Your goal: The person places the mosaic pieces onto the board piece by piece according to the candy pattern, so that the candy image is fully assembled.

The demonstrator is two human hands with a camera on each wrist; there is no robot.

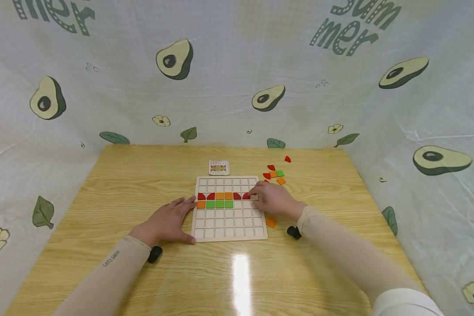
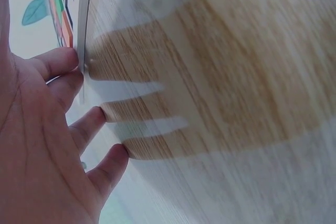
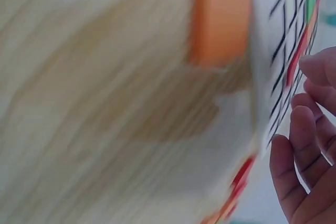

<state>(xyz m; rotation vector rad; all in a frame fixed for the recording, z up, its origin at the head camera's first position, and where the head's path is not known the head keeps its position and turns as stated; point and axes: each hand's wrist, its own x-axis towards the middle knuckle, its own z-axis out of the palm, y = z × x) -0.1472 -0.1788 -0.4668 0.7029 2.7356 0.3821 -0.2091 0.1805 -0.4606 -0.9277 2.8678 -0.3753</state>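
Note:
A pale square grid board (image 1: 221,224) lies on the table, with a row of red quarter-circle tiles and orange square tiles (image 1: 219,196). Below that row sit an orange tile (image 1: 201,204) and green tiles (image 1: 220,204). My left hand (image 1: 170,221) rests spread along the board's left edge, its thumb at the near corner; in the left wrist view its fingertips touch edge and tabletop. Over the board's right side, my right hand (image 1: 274,199) has its fingertips right at the last red quarter-circle tile (image 1: 246,196), which lies in its cell. Those fingers are loosely bent.
A small pattern card (image 1: 219,167) lies behind the board. Loose red, orange and green tiles (image 1: 280,174) are scattered behind the right hand. One orange tile (image 1: 271,222) lies against the board's right edge. A printed cloth (image 1: 221,109) surrounds the wooden table (image 1: 142,175).

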